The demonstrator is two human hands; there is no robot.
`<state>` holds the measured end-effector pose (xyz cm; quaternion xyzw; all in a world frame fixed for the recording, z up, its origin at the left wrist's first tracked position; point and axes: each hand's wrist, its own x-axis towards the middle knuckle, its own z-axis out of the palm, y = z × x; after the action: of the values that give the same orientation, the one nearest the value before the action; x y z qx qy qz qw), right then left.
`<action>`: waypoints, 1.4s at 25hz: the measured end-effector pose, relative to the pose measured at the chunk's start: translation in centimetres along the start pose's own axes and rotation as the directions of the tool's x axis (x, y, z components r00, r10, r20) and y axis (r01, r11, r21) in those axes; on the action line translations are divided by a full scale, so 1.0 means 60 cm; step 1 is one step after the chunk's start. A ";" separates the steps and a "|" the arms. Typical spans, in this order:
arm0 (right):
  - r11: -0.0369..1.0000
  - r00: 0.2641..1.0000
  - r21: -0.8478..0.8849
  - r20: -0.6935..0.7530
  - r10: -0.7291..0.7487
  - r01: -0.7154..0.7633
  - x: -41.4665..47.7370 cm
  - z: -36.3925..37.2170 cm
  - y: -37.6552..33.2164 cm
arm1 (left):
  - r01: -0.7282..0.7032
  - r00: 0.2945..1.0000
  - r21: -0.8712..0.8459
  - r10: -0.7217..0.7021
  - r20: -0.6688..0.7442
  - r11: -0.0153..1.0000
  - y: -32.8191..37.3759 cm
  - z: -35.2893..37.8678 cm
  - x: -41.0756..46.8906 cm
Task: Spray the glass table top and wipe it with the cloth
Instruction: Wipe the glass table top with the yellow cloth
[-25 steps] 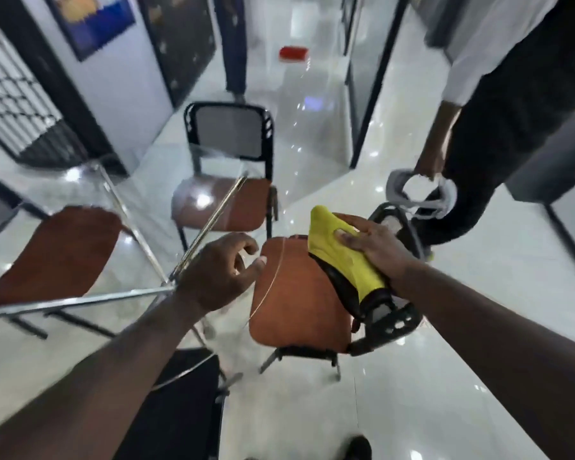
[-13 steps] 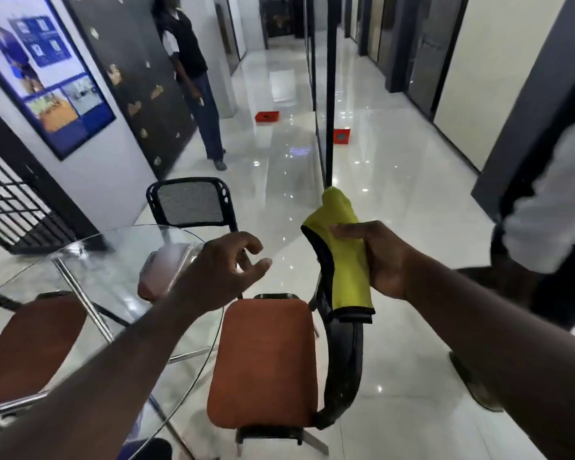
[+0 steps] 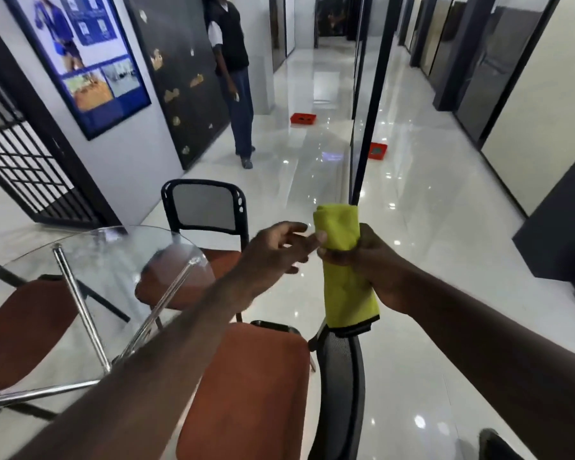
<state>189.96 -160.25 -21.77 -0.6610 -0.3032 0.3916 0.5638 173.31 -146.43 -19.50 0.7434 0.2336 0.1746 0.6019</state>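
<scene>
A folded yellow cloth [image 3: 344,260] with a black hem hangs upright in the air, gripped around its middle by my right hand [image 3: 372,260]. My left hand [image 3: 276,250] reaches across with fingers extended, its fingertips touching the cloth's left edge. The round glass table top [image 3: 113,257] on chrome legs lies at the lower left, under my left forearm. No spray bottle shows in this view.
Orange-seated chairs with black backs ring the table: one directly below my hands [image 3: 246,386], one behind [image 3: 206,214], one at left [image 3: 24,327]. A person [image 3: 233,74] stands down the glossy corridor. Red trays [image 3: 302,119] lie on the floor beside a glass partition [image 3: 362,127].
My right hand lifted the cloth off the chair back and raised it upright. My left hand moved right from over the table to touch the cloth. The view tilted up toward the corridor.
</scene>
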 end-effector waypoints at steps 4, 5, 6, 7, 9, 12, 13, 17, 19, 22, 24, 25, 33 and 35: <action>0.995 0.992 -0.080 0.114 -0.049 0.058 0.090 -0.100 0.024 | -0.018 0.998 -0.106 0.011 -0.067 0.994 -0.001 0.109 0.114; 0.994 0.982 -0.078 0.180 -0.061 0.076 0.112 -0.136 0.032 | -0.011 0.995 -0.141 -0.003 -0.102 0.990 -0.009 0.136 0.144; 0.997 0.968 -0.043 0.245 -0.059 0.071 0.131 -0.175 0.038 | 0.006 0.992 -0.178 -0.029 -0.126 0.984 -0.017 0.161 0.173; 0.999 0.957 -0.002 0.287 -0.049 0.052 0.148 -0.219 0.043 | 0.025 0.989 -0.214 -0.055 -0.139 0.976 -0.020 0.187 0.199; 0.999 0.957 0.027 0.286 -0.040 0.034 0.175 -0.295 0.044 | 0.055 0.980 -0.267 -0.102 -0.169 0.962 -0.019 0.224 0.244; 0.992 0.970 0.103 0.225 -0.095 0.073 0.220 -0.374 0.040 | 0.070 0.967 -0.223 -0.121 -0.225 0.972 0.001 0.262 0.293; 0.988 0.964 0.123 0.238 -0.117 0.090 0.237 -0.387 0.033 | 0.075 0.960 -0.208 -0.128 -0.251 0.975 0.010 0.269 0.305; 0.981 0.931 0.161 0.331 -0.153 0.104 0.309 -0.384 -0.012 | 0.051 0.880 -0.157 -0.118 -0.460 0.986 0.039 0.265 0.351; 0.982 0.928 0.108 0.327 -0.180 0.152 0.361 -0.357 -0.028 | 0.112 0.767 -0.010 -0.093 -0.635 0.994 0.047 0.250 0.375; 0.931 0.880 -0.120 0.386 -0.277 0.346 0.450 -0.301 -0.040 | 0.219 0.668 0.057 -0.107 -0.736 0.974 0.024 0.215 0.431; 0.882 0.828 -0.175 0.462 -0.318 0.437 0.517 -0.271 -0.036 | 0.182 0.655 -0.017 -0.134 -0.744 0.983 -0.010 0.179 0.481; 0.904 0.829 -0.141 0.474 -0.296 0.403 0.554 -0.266 -0.035 | 0.149 0.651 -0.071 -0.152 -0.744 0.986 -0.030 0.155 0.505; 0.812 0.910 -0.455 0.357 -0.209 0.365 0.804 -0.232 -0.091 | -0.040 0.615 -0.345 -0.249 -0.748 0.938 -0.061 0.026 0.660; 0.759 0.827 -0.443 0.519 -0.217 0.477 0.822 -0.193 -0.091 | 0.016 0.541 -0.238 -0.209 -0.815 0.971 -0.072 0.024 0.704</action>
<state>225.26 -123.59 -24.39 -0.6199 -0.6421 0.3091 0.3283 208.56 -123.37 -24.93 0.4890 0.5196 0.4901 0.5006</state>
